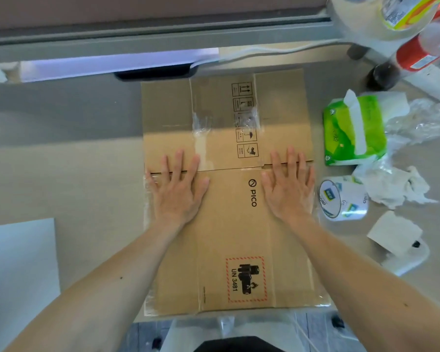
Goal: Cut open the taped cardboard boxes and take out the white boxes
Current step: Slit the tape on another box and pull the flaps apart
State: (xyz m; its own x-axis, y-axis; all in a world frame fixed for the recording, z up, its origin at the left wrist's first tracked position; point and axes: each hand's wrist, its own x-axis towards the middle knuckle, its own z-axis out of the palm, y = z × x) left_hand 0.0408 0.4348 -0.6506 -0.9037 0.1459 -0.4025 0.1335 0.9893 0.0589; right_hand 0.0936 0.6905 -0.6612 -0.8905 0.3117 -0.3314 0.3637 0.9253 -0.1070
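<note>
Our left hand (178, 189) and right hand (288, 186) lie flat and spread on top of the cardboard box (229, 224), fingertips reaching over the seam (229, 169) that runs across it, neither hand holding anything. The box sits in the middle of the bench (61, 174), close to its near edge, with clear tape (201, 128) glinting on the far half. We judge the task to be at its opening step: the box looks shut, no white box is out of it, and we see no blade anywhere. The next move calls for a cutter, then a shallow cut along the taped seam so that whatever lies under the flaps is not scored. Just right of the box stands a tape roll (341, 199), beyond it a green tissue pack (351, 130), crumpled tissue (396, 189) and clear wrap (422, 120); bottles (417, 54) crowd the far right corner. A white flat thing (18, 262) lies at near left, sheet or box we cannot tell
</note>
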